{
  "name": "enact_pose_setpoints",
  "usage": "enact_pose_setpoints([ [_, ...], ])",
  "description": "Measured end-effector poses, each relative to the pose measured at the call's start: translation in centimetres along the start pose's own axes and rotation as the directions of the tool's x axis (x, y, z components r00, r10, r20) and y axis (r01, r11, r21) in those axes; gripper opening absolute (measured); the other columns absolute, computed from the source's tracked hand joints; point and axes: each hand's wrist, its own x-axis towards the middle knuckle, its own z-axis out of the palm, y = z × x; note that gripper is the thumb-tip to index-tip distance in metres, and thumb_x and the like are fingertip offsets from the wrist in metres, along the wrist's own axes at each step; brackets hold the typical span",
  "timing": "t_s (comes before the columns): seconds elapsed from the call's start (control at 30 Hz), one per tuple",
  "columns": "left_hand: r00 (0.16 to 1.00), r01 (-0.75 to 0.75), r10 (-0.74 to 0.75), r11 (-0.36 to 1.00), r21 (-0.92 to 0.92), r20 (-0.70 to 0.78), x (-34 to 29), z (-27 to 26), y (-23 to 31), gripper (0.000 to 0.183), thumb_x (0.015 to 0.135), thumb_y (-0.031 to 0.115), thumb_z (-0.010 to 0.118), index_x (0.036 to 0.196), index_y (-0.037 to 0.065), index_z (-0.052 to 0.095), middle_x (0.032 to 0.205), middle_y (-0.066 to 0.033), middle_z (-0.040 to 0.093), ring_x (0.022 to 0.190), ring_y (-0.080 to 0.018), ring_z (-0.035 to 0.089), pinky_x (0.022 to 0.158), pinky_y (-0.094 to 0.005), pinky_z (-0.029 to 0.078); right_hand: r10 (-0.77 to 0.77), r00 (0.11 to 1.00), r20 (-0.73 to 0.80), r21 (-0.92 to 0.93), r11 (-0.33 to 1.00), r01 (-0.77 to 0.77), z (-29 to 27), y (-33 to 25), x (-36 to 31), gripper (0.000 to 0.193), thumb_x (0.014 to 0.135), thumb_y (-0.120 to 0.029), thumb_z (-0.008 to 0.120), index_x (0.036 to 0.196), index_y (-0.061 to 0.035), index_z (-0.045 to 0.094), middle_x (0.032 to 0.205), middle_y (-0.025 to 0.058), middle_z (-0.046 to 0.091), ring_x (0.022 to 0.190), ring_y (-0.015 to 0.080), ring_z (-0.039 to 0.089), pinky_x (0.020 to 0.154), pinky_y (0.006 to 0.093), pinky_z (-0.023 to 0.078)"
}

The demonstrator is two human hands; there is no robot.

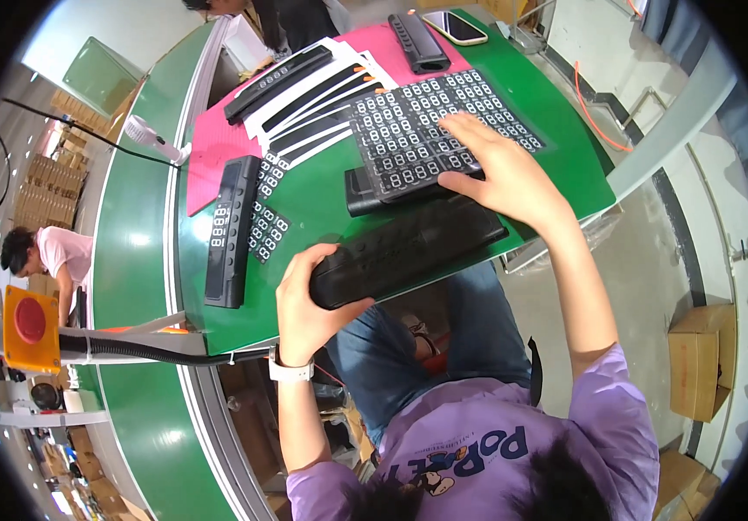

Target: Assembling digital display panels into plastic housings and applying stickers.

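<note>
Green worktable [322,204] carries a long black housing [409,250], its long axis running from the clenched left hand [309,300] up-right; the right hand [500,169] rests flat on a digit-label sheet [417,130] beyond it.

A long black casing [409,247], rounded at its ends and dotted with small holes along its top, lies slantwise at the near edge of the green tabletop [322,204], its left end gripped by the left hand [309,300]. Just beyond it, under the right hand [500,169], lies a black sheet of white digit stickers [417,130], flat and partly covering another black casing [361,193].
</note>
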Motion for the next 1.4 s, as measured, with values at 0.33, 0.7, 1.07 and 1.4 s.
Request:
enact_pose_setpoints([
  [0.33, 0.992, -0.09, 0.085, 0.994, 0.054, 0.092, 1.0, -0.2, 0.3, 0.07, 0.05, 0.014, 0.088, 0.114, 0.006, 0.06, 0.111, -0.0121, 0.065, 0.104, -0.0326, 0.06, 0.093, -0.0394, 0.044, 0.005, 0.974, 0.227, -0.08, 0.997, 0.013, 0.9, 1.4, 1.6, 0.022, 0.082, -0.017, 0.061, 0.098, -0.0079, 0.072, 0.087, 0.0167, 0.069, 0.084, 0.0341, 0.067, 0.078, 0.0439, 0.053],
  [0.7, 0.89, 0.117, 0.271, 0.642, 0.758, -0.367, 3.7, -3.8, -5.4, 0.049, 0.084, 0.027, 0.067, 0.122, 0.001, 0.053, 0.129, -0.0184, 0.053, 0.124, -0.0353, 0.048, 0.101, -0.0503, 0.038, -0.127, 0.961, 0.247, 0.072, 0.991, 0.112, 1.8, -4.4, 6.5, 0.056, 0.086, -0.037, 0.064, 0.123, 0.0042, 0.055, 0.122, 0.0219, 0.06, 0.11, 0.0364, 0.059, 0.094, 0.0394, 0.047],
  [1.07, 0.757, 0.652, -0.346, 0.448, 0.612, -0.554, 4.8, -7.5, -9.7, 0.077, 0.068, 0.041, 0.081, 0.126, 0.005, 0.046, 0.101, -0.0133, 0.064, 0.094, -0.0325, 0.064, 0.077, -0.0465, 0.052, 0.147, 0.867, 0.475, -0.188, 0.98, -0.063, 19.5, -9.8, 15.1, 0.106, 0.073, -0.059, 0.073, 0.149, -0.004, 0.022, 0.149, 0.0305, 0.026, 0.139, 0.044, 0.027, 0.106, 0.0568, 0.033],
  [1.4, 0.742, 0.443, 0.013, 0.741, 0.505, -0.67, 8.4, -6.9, -11.9, 0.058, 0.071, 0.027, 0.078, 0.113, 0.0, 0.049, 0.112, -0.0194, 0.058, 0.11, -0.036, 0.056, 0.091, -0.047, 0.046, -0.051, 0.962, 0.267, -0.009, 0.998, 0.055, 18.1, -11.4, 15.2, 0.055, 0.075, -0.026, 0.077, 0.119, -0.0047, 0.052, 0.089, 0.015, 0.069, 0.087, 0.0337, 0.067, 0.076, 0.0431, 0.053],
])
